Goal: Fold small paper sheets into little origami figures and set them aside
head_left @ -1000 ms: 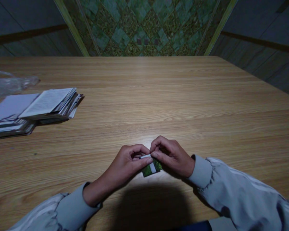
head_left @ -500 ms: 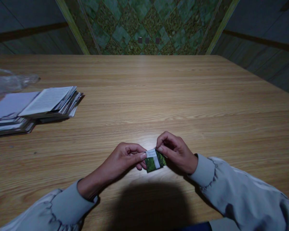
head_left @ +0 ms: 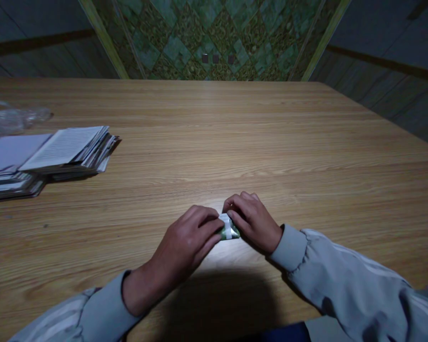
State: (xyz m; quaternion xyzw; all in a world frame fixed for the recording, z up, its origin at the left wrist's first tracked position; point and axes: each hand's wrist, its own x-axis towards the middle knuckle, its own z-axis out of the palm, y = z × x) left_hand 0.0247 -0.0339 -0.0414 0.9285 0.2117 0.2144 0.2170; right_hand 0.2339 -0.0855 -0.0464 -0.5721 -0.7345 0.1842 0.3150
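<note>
A small folded piece of green printed paper (head_left: pixel 228 229) with white patches lies low over the table, close to its near side. My left hand (head_left: pixel 190 235) grips its left edge, fingers closed and the back of the hand turned up. At its upper right, my right hand (head_left: pixel 254 221) pinches the paper between thumb and curled fingers. Both hands cover parts of the paper, so its full outline is hidden. Whether it rests flat on the wood I cannot tell.
Two stacks of papers, a left one (head_left: pixel 14 154) and a right one (head_left: pixel 66 147), sit side by side at the left of the wooden table (head_left: pixel 214 128). Behind them is crumpled clear plastic (head_left: pixel 16 118). A green patterned wall panel (head_left: pixel 214 38) stands beyond the far edge.
My left hand has rolled over, its back now upward. The paper has tipped flatter and shows less of its green face. My right hand has shifted slightly left.
</note>
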